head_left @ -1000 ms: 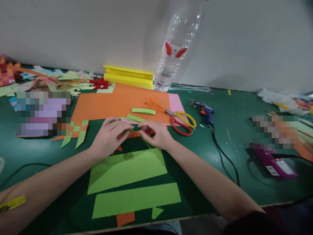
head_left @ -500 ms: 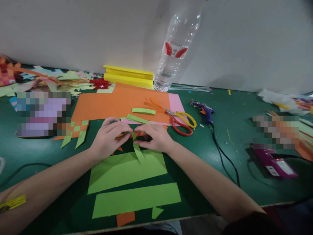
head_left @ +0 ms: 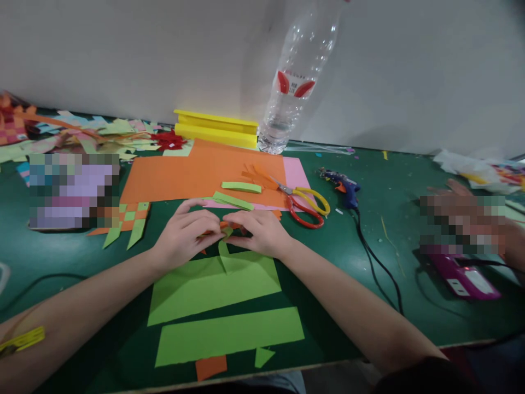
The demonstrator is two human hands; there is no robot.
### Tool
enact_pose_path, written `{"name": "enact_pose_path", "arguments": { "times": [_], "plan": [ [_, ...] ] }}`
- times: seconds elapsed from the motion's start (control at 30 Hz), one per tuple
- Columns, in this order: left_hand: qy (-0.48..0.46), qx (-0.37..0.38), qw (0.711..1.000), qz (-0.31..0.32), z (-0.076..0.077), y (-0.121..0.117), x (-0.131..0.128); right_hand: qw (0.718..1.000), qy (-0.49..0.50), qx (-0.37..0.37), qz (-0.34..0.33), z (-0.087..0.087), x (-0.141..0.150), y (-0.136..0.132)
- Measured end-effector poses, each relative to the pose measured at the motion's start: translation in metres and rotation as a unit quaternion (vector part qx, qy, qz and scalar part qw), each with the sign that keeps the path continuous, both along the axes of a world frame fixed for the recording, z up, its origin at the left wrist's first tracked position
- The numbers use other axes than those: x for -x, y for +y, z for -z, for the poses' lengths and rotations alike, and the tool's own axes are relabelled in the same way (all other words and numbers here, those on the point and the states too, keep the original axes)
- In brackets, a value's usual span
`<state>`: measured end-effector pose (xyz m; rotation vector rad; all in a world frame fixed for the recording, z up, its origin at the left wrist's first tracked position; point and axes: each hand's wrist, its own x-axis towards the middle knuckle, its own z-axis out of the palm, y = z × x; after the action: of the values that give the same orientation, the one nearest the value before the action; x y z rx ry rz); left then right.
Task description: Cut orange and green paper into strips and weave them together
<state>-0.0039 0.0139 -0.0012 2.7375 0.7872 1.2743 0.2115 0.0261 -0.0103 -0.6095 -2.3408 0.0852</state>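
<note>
Close together over the middle of the table, my left hand [head_left: 186, 232] and my right hand [head_left: 260, 232] pinch a green paper strip [head_left: 223, 256]. The strip curls at the fingertips and its loose end hangs down. Some orange paper shows between the hands, mostly hidden by the fingers. Below them lie a large green sheet [head_left: 217, 290] and a narrower green piece [head_left: 229, 335]. Beyond my fingers, short green strips [head_left: 241, 187] rest on an orange sheet [head_left: 159, 180]. Scissors [head_left: 305, 200] with red and yellow handles lie right of these.
A blue glue gun [head_left: 346, 189] trails a black cord. A clear bottle [head_left: 297, 82] stands by the wall, beside a folded yellow piece [head_left: 217, 131]. At left are a woven paper piece [head_left: 133, 216] and paper scraps. Another person's hand [head_left: 455, 205] is above a magenta device [head_left: 463, 273].
The green strip's hanging end has swung left and bent into a curve between my fingers. My hands have barely shifted. Another person's hand has come in at the right.
</note>
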Motion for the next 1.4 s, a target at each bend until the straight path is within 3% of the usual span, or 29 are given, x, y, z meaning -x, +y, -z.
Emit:
{"name": "enact_pose_path", "arguments": {
  "times": [0.23, 0.4, 0.63, 0.83, 0.97, 1.13, 1.4],
  "plan": [
    [0.021, -0.029, 0.999, 0.039, 0.001, 0.000, -0.001, 1.000, -0.007, -0.017, -0.005, -0.001, 0.000, 0.002],
    [0.018, 0.000, 1.000, 0.002, 0.004, 0.000, 0.000, 1.000, -0.004, -0.014, 0.006, -0.001, 0.000, 0.003],
    [-0.012, 0.049, 0.997, -0.060, 0.003, 0.003, -0.001, 0.988, 0.075, 0.119, 0.062, -0.003, -0.001, 0.003],
    [-0.034, 0.164, 0.978, -0.128, 0.000, 0.003, 0.002, 0.943, 0.170, 0.248, 0.145, -0.002, -0.004, 0.008],
    [-0.065, 0.221, 0.953, -0.195, 0.006, 0.005, 0.005, 0.913, 0.210, 0.312, 0.159, -0.004, -0.004, 0.010],
    [-0.110, 0.262, 0.942, -0.180, 0.011, 0.008, 0.007, 0.898, 0.232, 0.344, 0.150, -0.002, -0.005, 0.011],
    [-0.107, 0.335, 0.923, -0.159, 0.004, 0.008, 0.006, 0.896, 0.240, 0.344, 0.146, 0.001, -0.005, 0.013]
  ]
}}
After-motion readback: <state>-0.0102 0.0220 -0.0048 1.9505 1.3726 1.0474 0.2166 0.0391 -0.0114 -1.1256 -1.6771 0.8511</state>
